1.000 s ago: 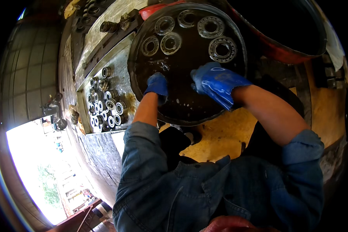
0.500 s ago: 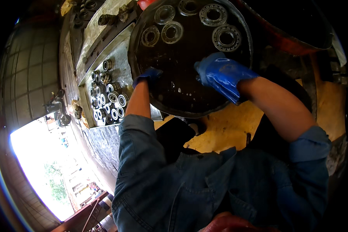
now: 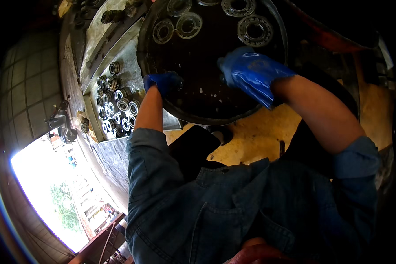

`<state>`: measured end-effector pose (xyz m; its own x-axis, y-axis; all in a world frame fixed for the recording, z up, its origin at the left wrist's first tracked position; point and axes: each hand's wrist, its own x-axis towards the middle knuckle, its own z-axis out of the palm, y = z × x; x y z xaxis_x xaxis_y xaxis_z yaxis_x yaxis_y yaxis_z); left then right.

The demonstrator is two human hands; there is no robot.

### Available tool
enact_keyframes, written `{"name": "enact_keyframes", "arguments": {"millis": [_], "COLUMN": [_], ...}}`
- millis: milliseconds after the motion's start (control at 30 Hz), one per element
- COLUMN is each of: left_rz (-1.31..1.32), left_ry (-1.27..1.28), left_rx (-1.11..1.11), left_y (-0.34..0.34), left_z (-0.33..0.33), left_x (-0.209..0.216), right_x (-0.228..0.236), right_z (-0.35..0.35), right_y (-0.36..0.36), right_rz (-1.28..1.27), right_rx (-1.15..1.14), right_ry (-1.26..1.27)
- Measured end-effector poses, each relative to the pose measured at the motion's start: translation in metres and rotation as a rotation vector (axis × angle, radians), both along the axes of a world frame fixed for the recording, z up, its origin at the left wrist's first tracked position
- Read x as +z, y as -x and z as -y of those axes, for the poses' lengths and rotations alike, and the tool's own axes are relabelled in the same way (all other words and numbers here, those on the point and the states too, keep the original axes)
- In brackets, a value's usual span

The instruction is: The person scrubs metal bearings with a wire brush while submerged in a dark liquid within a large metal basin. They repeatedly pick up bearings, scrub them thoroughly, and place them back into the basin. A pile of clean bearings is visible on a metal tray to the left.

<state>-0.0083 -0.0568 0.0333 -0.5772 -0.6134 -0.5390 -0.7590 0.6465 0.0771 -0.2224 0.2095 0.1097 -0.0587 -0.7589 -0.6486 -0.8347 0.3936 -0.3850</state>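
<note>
A wide round basin point(image 3: 234, 119) with dark contents lies before me, and both my hands reach into it in blue rubber gloves. My left hand point(image 3: 164, 83) is low inside the left wall, its fingers lost in the dark. Nearer the middle, my right hand point(image 3: 246, 68) points inward, fingertips blurred and dim. Whether either hand holds anything does not show. Several ring-shaped bearings sit toward the basin's far side: a large bearing point(image 3: 268, 31) beyond my right hand and a smaller bearing point(image 3: 199, 25) farther left. Pale flecks dot the dark surface between my hands.
Left of the basin, a metal tray point(image 3: 90, 115) holds many shiny bearings point(image 3: 111, 108) in a heap. A dark stack of rings point(image 3: 112, 16) stands beyond it. A large reddish-rimmed vessel point(image 3: 325, 42) is at the far right. Yellowish floor point(image 3: 246, 138) shows below the basin.
The basin, its bearings and the tray sit slightly higher and farther left in view. My left hand has shifted left toward the basin wall; my right hand has moved slightly up in view.
</note>
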Motion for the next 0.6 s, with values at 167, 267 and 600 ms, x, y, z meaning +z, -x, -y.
{"name": "enact_keyframes", "arguments": {"millis": [167,267,600], "left_rz": [0.018,0.008,0.307], "left_ry": [-0.214,-0.324,0.104], "left_rx": [-0.093,0.005,-0.773], "left_y": [-0.027,-0.016,-0.045], "left_z": [0.029,0.014,0.045], "left_x": [-0.03,-0.034,-0.112], "right_x": [0.001,0.0,0.01], "right_z": [-0.003,-0.006,-0.021], "right_y": [-0.002,0.001,-0.001], "right_rz": [0.004,-0.032,-0.008], "right_rx": [-0.034,0.021,-0.017], "right_ry": [0.05,0.017,0.188]}}
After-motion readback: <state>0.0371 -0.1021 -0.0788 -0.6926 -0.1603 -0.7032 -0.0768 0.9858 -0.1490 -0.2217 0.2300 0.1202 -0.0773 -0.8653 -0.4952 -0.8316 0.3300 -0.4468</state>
